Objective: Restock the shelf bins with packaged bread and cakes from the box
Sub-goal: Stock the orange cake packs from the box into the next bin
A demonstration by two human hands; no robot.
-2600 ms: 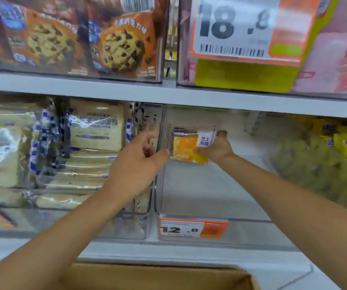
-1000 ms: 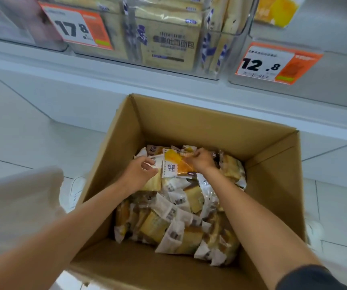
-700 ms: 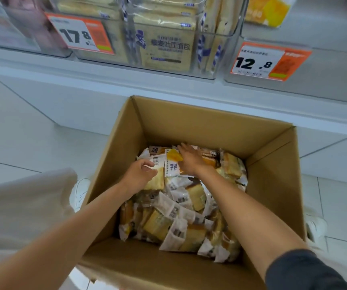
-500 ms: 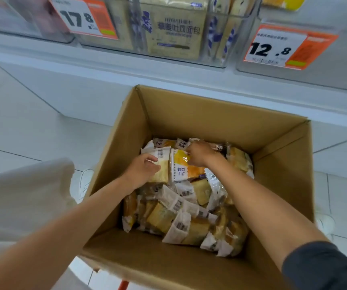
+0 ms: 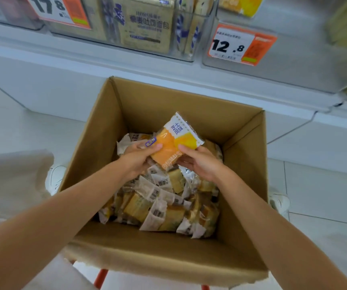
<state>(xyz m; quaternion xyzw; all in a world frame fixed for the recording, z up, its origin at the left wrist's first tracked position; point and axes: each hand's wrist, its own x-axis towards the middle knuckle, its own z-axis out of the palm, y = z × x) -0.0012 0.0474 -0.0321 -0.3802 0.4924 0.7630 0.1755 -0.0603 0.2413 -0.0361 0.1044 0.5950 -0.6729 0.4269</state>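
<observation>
Head view: you are working over the cardboard box (image 5: 168,258) at 6 o'clock, the clear bin (image 5: 304,65) waiting at 1 o'clock. You are pinching the orange cake packet (image 5: 174,143) above the box, left hand (image 5: 139,158) at its 9 o'clock edge, right hand (image 5: 199,162) at 4 o'clock. Be lifting it lightly, never squashing; half a second ago it was lying low in the box.

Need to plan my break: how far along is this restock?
Done: at least one yellow pack lies in the 12.8 bin, which looks mostly bare. In hand: the left hand and right hand together hold one cake pack over the box. Left: a heap of packs covers the box bottom, so most of the job likely remains.
</observation>
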